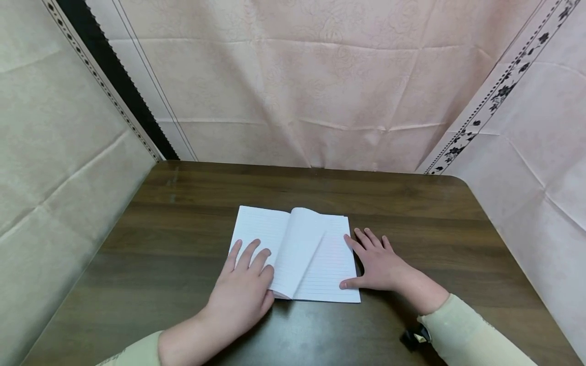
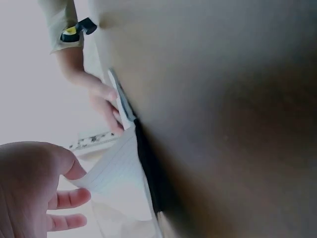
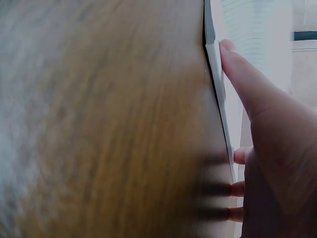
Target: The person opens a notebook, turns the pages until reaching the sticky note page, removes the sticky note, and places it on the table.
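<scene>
An open lined notebook (image 1: pixel 327 269) lies on the table, with one page (image 1: pixel 299 249) lifted and curving over toward the left. My left hand (image 1: pixel 242 290) is over the left half. In the left wrist view its thumb (image 2: pixel 72 166) and forefinger pinch the corner of that page (image 2: pixel 116 168). My right hand (image 1: pixel 377 264) is spread at the notebook's right edge. Its thumb (image 3: pixel 242 72) rests on the right page, and its other fingertips touch the far edge and the table beside it.
The brown wooden table (image 1: pixel 183 244) has rounded far corners. Pale cloth (image 1: pixel 297 86) hangs behind it and at both sides, with a dark strip (image 1: pixel 128 86) at the back left. A black band (image 1: pixel 415 336) is on the right wrist.
</scene>
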The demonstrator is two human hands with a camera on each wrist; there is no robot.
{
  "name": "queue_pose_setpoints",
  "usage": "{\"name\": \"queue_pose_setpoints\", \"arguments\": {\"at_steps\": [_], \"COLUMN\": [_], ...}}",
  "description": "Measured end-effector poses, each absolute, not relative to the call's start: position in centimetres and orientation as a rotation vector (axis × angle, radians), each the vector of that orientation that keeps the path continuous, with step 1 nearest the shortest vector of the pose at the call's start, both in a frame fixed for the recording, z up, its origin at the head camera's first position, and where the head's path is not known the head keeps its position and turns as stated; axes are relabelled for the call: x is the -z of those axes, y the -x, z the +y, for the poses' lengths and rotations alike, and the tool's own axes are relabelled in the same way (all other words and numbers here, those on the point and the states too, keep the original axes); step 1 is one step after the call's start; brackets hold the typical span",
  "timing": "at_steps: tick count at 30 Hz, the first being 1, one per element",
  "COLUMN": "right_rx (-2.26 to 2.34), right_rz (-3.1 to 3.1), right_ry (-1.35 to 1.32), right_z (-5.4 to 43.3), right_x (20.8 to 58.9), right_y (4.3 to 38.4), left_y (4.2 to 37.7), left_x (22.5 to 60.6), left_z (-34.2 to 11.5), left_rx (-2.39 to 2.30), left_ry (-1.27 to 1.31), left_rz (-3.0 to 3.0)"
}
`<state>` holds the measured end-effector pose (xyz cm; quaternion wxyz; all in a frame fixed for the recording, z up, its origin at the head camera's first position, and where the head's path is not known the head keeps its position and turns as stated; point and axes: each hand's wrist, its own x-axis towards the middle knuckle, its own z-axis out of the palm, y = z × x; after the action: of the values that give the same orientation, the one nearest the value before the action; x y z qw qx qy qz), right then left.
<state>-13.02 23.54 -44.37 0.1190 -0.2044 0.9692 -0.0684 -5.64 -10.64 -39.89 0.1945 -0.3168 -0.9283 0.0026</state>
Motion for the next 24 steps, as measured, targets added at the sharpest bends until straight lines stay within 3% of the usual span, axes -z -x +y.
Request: {"name": "queue_pose_setpoints", "arguments": {"at_steps": [24], "right_rx": [0.188], "right_rz": [2.825], "right_ry": [0.587], "right_z": [23.3], "right_x": [44.2], "right_y": [12.8], "left_y": [5.8], "left_x": [38.7], "left_z": [-14.4], "left_rx": [0.084], "left_ry": [0.572], "left_rz": [-2.556]}}
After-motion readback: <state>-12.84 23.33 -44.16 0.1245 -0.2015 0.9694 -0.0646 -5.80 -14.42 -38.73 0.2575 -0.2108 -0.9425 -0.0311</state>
